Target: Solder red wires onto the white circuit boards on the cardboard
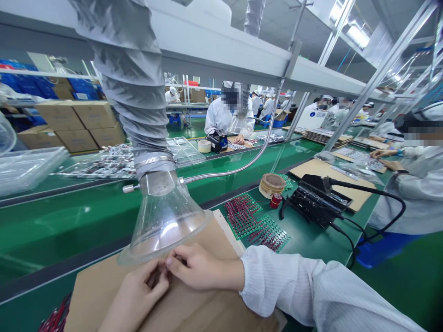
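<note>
My left hand [136,293] and my right hand [197,267] meet over a brown cardboard sheet [207,309] at the near edge of the bench. Both have their fingers curled in a pinch around something small that I cannot make out. They sit just below the rim of a clear plastic fume hood [166,221], which hangs from a grey flexible duct [134,87]. My right arm wears a white sleeve [311,286].
Panels of small red and green parts [256,221] lie right of the hood, with a tape roll [272,184], a red spool [276,200] and a black soldering station [318,200] with cables. Other workers in white sit across the green conveyor [69,216] and at right. Cardboard boxes [79,124] are stacked at left.
</note>
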`<state>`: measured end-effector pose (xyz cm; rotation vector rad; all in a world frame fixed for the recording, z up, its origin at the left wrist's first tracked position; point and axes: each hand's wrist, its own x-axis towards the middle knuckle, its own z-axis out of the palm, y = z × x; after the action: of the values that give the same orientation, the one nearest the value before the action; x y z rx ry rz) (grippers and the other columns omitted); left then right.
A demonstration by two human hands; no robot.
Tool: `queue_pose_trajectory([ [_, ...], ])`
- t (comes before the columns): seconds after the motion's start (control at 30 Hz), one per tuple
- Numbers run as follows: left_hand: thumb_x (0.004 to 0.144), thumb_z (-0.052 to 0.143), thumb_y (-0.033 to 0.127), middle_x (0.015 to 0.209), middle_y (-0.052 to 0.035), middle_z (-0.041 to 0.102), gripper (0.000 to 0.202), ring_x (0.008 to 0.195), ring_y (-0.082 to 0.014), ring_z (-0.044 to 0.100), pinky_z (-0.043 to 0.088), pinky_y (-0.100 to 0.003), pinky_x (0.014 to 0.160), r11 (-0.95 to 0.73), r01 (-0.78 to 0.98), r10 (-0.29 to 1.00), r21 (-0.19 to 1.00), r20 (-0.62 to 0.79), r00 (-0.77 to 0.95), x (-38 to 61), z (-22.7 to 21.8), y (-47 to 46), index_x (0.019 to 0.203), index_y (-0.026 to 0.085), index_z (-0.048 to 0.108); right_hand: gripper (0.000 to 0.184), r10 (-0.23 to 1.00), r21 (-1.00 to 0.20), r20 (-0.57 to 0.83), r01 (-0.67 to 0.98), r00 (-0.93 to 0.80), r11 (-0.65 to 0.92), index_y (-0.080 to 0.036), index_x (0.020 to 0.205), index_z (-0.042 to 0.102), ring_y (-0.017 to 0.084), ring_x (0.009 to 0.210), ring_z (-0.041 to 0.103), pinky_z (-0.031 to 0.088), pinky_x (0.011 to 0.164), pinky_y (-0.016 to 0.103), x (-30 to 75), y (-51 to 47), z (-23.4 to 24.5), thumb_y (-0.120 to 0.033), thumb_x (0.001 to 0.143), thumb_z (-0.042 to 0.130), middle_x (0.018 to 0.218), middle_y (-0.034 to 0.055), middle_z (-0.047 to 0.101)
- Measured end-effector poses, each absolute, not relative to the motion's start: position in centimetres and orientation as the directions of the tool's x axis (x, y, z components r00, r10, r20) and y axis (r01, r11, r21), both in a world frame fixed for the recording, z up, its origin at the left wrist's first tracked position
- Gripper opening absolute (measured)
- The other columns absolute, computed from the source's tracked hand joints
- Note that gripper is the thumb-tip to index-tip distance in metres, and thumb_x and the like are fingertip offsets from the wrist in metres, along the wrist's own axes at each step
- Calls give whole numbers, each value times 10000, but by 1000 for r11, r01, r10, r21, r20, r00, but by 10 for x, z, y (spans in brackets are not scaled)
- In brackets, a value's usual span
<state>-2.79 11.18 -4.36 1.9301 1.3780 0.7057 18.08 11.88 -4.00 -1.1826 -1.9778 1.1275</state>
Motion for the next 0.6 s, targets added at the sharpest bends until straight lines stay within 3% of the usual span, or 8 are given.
queue_pose_trajectory([
  [0.4, 949, 602, 553, 814, -35, 798, 368, 772, -233, 773, 606, -259, 714, -220, 564, 950, 796, 44, 308, -34, -59, 112, 930, 229, 774, 244, 891, -877, 54, 405, -451, 258, -231, 1079, 745, 185, 848, 719, 500, 758, 281, 181, 119, -42, -417, 1120, 593, 951, 32, 810],
  [0.6, 1023, 570, 642, 773, -28, 761, 470, 748, -227, 742, 634, -273, 770, -222, 532, 954, 817, 70, 290, -38, -63, 112, 880, 233, 753, 274, 891, -891, 55, 381, -450, 248, -233, 1074, 742, 172, 817, 710, 501, 745, 272, 181, 119, -43, -438, 1137, 572, 934, 22, 808],
])
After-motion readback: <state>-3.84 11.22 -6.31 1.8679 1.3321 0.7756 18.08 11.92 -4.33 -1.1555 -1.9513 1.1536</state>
